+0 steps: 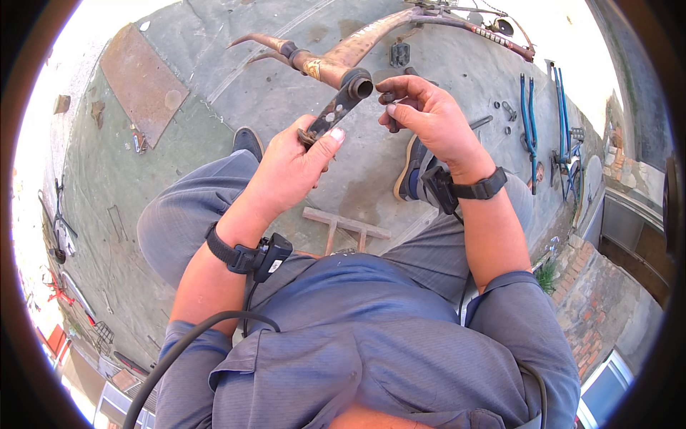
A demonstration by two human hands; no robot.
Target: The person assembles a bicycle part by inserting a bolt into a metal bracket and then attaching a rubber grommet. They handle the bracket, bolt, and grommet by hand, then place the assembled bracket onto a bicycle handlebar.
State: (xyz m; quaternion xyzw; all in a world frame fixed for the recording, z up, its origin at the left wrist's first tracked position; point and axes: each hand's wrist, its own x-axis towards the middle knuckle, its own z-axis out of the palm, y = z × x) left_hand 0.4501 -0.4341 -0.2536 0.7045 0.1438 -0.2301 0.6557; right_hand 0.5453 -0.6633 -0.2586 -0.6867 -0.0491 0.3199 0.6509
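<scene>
A rusty, copper-coloured bicycle frame stretches away from me toward the upper right. The open round end of a tube on it points toward me. Just below that end is a dark, flat metal arm, worn and spotted with white. My left hand is closed round the arm's lower end, thumb on top. Right of the tube end, and apart from it, my right hand pinches a small dark metal part between thumb and fingers. Its exact kind cannot be made out.
Between my legs stands a wooden frame. A brown board lies at the far left. Blue bicycle forks rest on the right, near loose rings and a rod. A black pedal lies beyond my right hand.
</scene>
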